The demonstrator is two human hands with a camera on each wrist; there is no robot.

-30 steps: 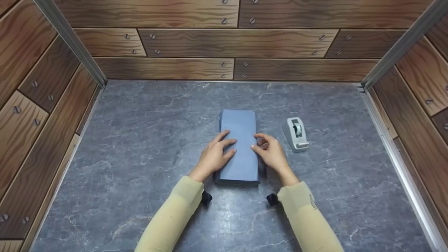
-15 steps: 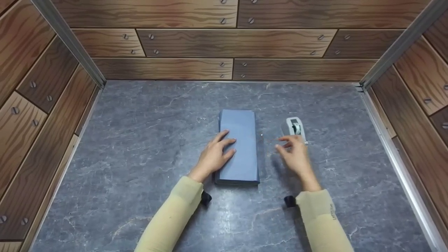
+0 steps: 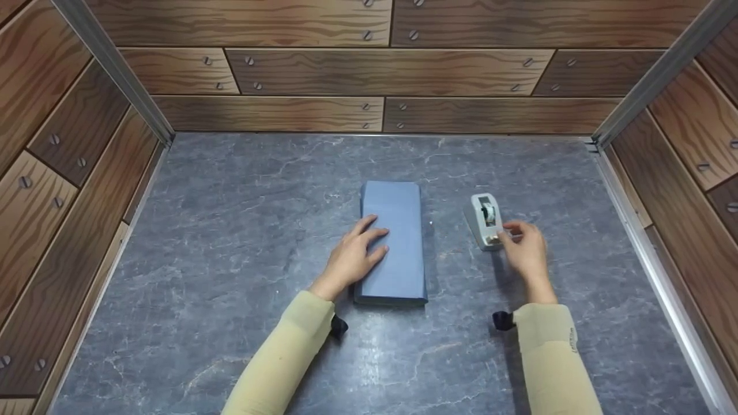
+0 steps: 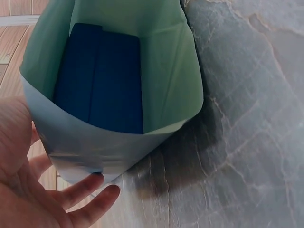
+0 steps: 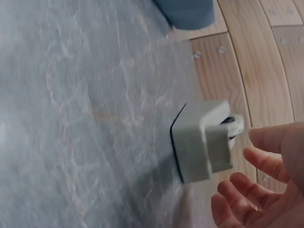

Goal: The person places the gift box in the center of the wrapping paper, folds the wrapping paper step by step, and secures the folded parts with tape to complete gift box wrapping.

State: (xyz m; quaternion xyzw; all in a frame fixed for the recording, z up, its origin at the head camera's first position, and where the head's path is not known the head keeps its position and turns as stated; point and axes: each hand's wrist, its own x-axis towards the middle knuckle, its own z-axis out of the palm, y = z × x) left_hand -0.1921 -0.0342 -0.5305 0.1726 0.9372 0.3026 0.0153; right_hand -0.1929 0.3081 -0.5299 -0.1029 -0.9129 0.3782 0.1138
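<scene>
A long box (image 4: 116,80), dark blue at its end, lies inside a wrap of blue paper (image 3: 398,259) on the table. In the left wrist view the near end of the paper gapes as a tube with a pale green inside. My left hand (image 3: 350,255) rests on the wrap's left side, fingers spread over the top. A pale grey tape dispenser (image 3: 477,222) with a roll of clear tape stands to the right. Beside its front, my right hand (image 3: 526,249) has thumb and forefinger close to the cutter end, its other fingers loosely bent.
The grey marbled tabletop (image 3: 230,230) is bounded by a wood-patterned back wall (image 3: 323,112) and side walls. Metal strips run along the edges, such as the right rail (image 3: 663,288). A black wrist camera (image 3: 503,321) sticks out from the right sleeve.
My right hand has left the wrap's right side and moved right, past the front of the tape dispenser to its right side. The left hand and the wrapped box have stayed put.
</scene>
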